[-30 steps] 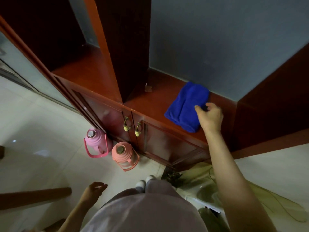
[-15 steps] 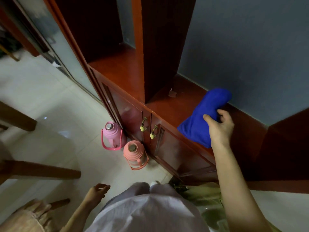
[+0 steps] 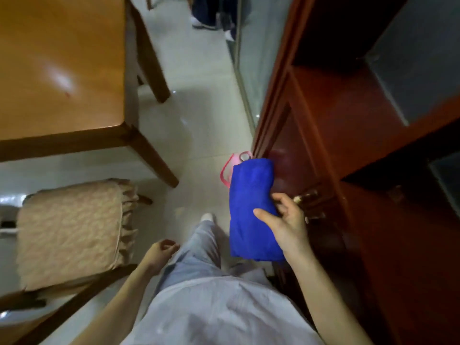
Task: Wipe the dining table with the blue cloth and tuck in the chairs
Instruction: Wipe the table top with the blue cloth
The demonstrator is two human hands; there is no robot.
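Observation:
My right hand (image 3: 288,225) grips the folded blue cloth (image 3: 249,210) in the air beside the red-brown cabinet, thumb across its front and fingers behind. The cloth hangs off the shelf, in front of my legs. My left hand (image 3: 161,252) hangs by my hip with loosely curled fingers and holds nothing. The wooden dining table (image 3: 57,70) fills the upper left, its corner leg (image 3: 154,163) reaching the floor. A chair with a beige cushion (image 3: 72,232) stands pulled out below the table's near edge.
The red-brown cabinet (image 3: 348,145) with brass door handles (image 3: 306,195) runs along the right. A pink jug (image 3: 231,170) stands on the floor, mostly hidden behind the cloth. White tiled floor (image 3: 199,120) lies between table and cabinet. Another person's shoes (image 3: 206,23) show at the top.
My right hand lifted the blue cloth off the cabinet shelf and brought it down beside my body. My view swung left, bringing the table and chair into sight.

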